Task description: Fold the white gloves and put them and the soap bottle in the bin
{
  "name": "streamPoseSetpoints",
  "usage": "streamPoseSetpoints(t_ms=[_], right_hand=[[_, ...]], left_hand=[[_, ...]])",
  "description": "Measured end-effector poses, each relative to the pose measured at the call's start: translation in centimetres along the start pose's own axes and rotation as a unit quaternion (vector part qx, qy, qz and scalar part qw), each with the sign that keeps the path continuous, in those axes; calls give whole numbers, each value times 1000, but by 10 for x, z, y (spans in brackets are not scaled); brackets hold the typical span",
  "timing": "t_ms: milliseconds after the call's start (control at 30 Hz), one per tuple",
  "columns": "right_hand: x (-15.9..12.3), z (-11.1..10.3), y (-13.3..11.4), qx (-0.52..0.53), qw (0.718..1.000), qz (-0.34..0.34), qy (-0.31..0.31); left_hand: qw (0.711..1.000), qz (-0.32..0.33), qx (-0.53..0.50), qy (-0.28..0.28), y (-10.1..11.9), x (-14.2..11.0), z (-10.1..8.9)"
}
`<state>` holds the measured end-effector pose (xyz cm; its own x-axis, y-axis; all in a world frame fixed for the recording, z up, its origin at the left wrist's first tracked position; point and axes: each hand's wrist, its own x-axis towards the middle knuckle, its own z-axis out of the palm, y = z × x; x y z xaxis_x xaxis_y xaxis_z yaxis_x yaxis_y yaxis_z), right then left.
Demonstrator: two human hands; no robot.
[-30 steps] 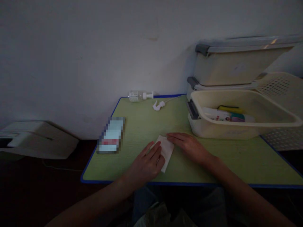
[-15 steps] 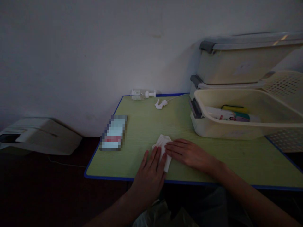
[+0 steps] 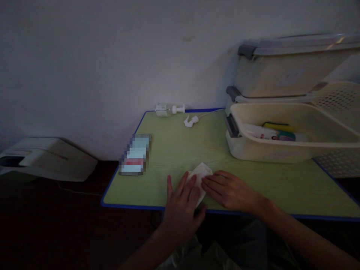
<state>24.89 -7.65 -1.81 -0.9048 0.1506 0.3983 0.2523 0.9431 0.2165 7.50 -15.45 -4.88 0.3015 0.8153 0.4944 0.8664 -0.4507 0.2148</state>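
A folded white tissue (image 3: 203, 169) lies near the front edge of the green table. My left hand (image 3: 181, 202) rests over its left part, fingers spread and nothing gripped. From the right, my right hand (image 3: 229, 189) reaches onto the tissue with its fingers close together and bent, their tips pressed on it; the thumb is hidden. Part of the tissue is covered by both hands. To the left lies a phone (image 3: 136, 154), its screen lit and blurred out.
A clear pump bottle (image 3: 164, 110) lies on its side at the back edge, near a white spray nozzle (image 3: 191, 121) with a thin tube. An open cream bin (image 3: 270, 152) holding packets stands at the right, lidded boxes (image 3: 275, 77) behind it. A white box-shaped object (image 3: 47, 157) is at far left.
The tissue now looks wider and turned slightly to the right. My left hand has spread its fingers and thumb more; my right hand has shifted slightly right and nearer the front edge.
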Motion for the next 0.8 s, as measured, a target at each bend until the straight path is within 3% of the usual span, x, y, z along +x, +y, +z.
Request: streamPoseSetpoints(t_ms=[200, 333, 433, 567, 800], right_hand=[[-3, -2, -1, 26, 999, 25, -31], [-3, -3, 6, 98, 991, 64, -63], [-2, -6, 14, 194, 969, 127, -88], [7, -8, 28, 317, 921, 189, -125], [29, 0, 41, 409, 876, 201, -158]], left_hand=[[997, -17, 22, 78, 7, -4, 0], [998, 11, 34, 56, 7, -2, -2], [999, 17, 12, 38, 6, 2, -3], [998, -67, -4, 0, 6, 9, -9], [973, -203, -93, -55, 1, 20, -19]])
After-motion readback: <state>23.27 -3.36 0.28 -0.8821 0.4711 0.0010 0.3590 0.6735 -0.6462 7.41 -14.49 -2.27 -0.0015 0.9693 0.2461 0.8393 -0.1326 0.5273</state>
